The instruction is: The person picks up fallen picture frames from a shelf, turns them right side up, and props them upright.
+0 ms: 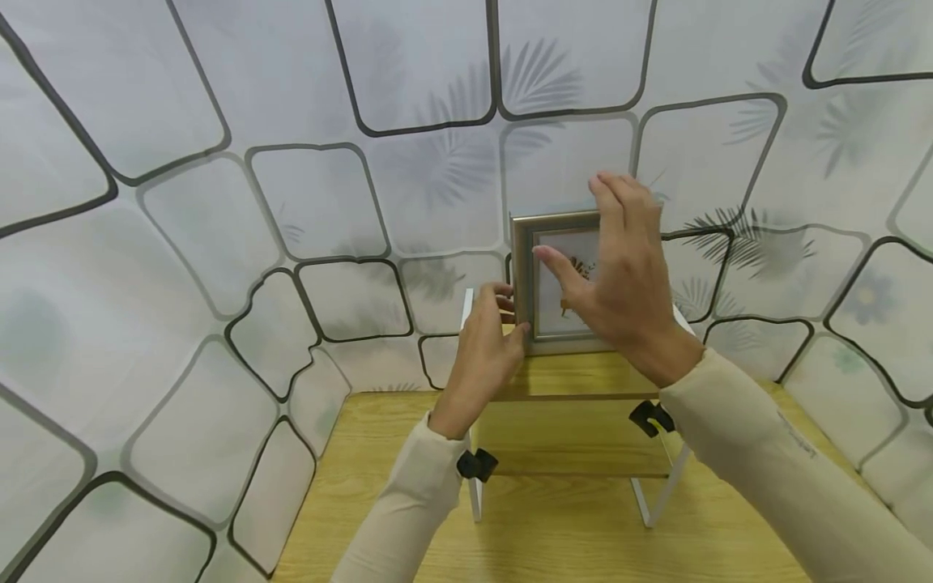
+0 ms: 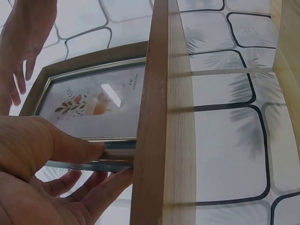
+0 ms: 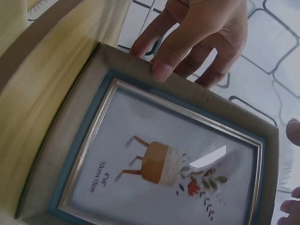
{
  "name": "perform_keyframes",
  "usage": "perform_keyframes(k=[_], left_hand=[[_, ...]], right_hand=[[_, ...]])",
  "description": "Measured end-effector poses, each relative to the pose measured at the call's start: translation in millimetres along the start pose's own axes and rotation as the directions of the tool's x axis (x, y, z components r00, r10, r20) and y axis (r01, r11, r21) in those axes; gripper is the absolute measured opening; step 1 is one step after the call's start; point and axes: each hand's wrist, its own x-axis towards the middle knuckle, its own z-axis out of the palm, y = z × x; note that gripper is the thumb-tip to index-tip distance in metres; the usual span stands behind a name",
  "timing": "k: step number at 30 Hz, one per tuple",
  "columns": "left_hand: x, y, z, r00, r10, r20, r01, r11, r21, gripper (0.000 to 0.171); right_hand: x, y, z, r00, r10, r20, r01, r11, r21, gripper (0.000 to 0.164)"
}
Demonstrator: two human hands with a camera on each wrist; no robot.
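Note:
A picture frame [image 1: 521,275] stands upright on the top board [image 1: 576,376] of a small wooden rack. Its print, best seen in the right wrist view, shows an orange-and-white planter [image 3: 159,164] on legs with leaves and a red flower. My left hand [image 1: 484,344] pinches the frame's left edge low down, thumb on the front and fingers around the side. In front of the frame's right part is my right hand [image 1: 630,267], fingers extended and thumb spread, hiding that side in the head view. The left wrist view shows its fingers [image 2: 21,79] near the frame's top end.
The rack has a lower board [image 1: 568,441] and white metal legs [image 1: 659,494], standing on a wood-grain table [image 1: 554,551]. Patterned cloth [image 1: 437,194] with dark outlines and leaf prints rises behind and at both sides. Black pieces [image 1: 477,465] show beside the wrists.

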Motion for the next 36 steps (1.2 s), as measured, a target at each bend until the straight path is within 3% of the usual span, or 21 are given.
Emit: perform_keyframes(k=[9,17,28,36], left_hand=[[-0.9,-1.9,-2.5,0.999,0.010,0.044,-0.007,0.998,-0.070,0.049],[-0.3,-2.6,-4.7,0.999,0.048,0.016,-0.048,0.998,-0.036,0.039],[-2.2,-0.8,-5.5,0.999,0.042,0.013,-0.042,0.998,-0.036,0.036],[-5.2,1.8,-4.5,0.995,0.100,-0.010,-0.100,0.995,0.015,0.034]], right_hand=[[7.1,-10.4,13.3,0.988,0.076,0.137,-0.059,0.990,-0.128,0.085],[8.2,-14.8,15.7,0.986,0.090,0.143,-0.064,0.982,-0.176,0.083],[8.0,-17.9,17.3,0.981,0.100,0.169,-0.066,0.978,-0.198,0.080],[7.5,-19.3,16.8,0.979,0.102,0.175,-0.068,0.979,-0.190,0.075]])
